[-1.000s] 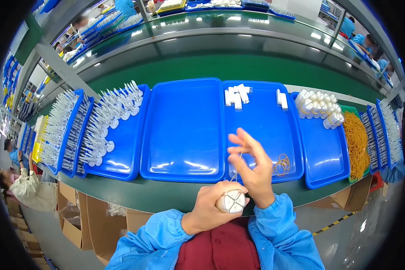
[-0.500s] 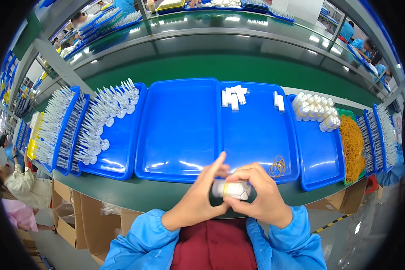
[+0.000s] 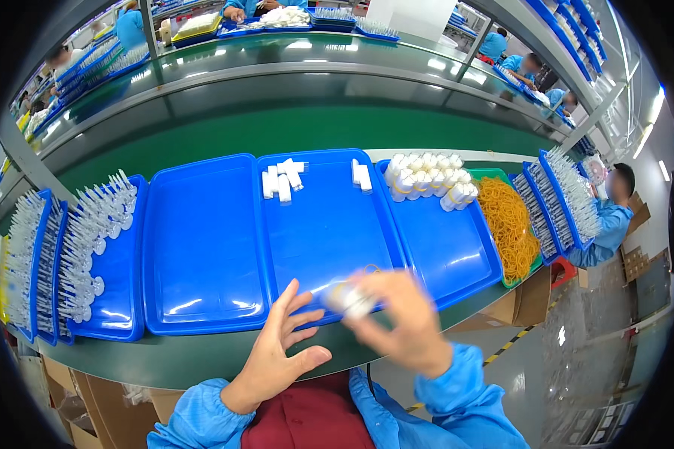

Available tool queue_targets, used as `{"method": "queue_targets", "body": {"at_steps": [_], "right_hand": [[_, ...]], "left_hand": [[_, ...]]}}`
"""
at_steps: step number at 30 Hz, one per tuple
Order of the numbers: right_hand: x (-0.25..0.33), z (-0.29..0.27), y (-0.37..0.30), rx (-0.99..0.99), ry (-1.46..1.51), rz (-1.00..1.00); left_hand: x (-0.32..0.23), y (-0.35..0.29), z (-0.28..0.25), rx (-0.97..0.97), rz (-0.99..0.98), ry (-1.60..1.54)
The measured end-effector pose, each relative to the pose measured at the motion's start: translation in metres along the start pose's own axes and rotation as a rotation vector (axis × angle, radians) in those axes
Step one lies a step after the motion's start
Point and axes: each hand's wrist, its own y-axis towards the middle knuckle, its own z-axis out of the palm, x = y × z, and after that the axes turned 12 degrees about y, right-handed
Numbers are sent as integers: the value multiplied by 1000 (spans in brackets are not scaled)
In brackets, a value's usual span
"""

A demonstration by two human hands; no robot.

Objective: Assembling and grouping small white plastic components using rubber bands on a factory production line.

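Observation:
My right hand (image 3: 401,322), blurred by motion, grips a bundle of white tubes (image 3: 350,299) above the near edge of a blue tray (image 3: 329,247). My left hand (image 3: 277,355) is apart from the bundle, its fingers spread and nothing in them. Loose white tubes (image 3: 283,183) lie in a cluster at the far side of that tray, with a pair of white tubes (image 3: 362,177) in its far right corner. A few rubber bands (image 3: 373,269) show behind my right hand, mostly hidden. Similar banded bundles (image 3: 427,176) stand grouped in the narrower blue tray (image 3: 453,262) to the right.
Left of the middle is a bare blue tray (image 3: 202,247). Beyond it, trays hold clear stemmed plastic parts (image 3: 90,247). A green tray of yellow-brown rubber bands (image 3: 505,224) and racks of clear parts (image 3: 569,198) sit at the right. Co-workers (image 3: 614,209) are farther off.
My left hand has let go of the bundle and opened. My right hand has drawn the bundle away. The view has swung to the right.

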Motion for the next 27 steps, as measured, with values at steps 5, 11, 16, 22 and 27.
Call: {"method": "queue_targets", "body": {"at_steps": [5, 11, 16, 22, 27], "right_hand": [[-121, -90, 7, -514, -286, 244], [-191, -96, 21, -556, -564, 379], [-174, -78, 45, -586, -719, 106], [-167, 19, 119, -109, -560, 24], [-212, 68, 112, -4, -735, 70]], "left_hand": [[-1, 3, -7, -11, 14, 119], [-6, -4, -17, -60, 54, 188], [-7, -21, -50, -255, 107, 365], [-8, -22, -59, -290, 123, 378], [-18, -37, -83, -334, 306, 577]]}}
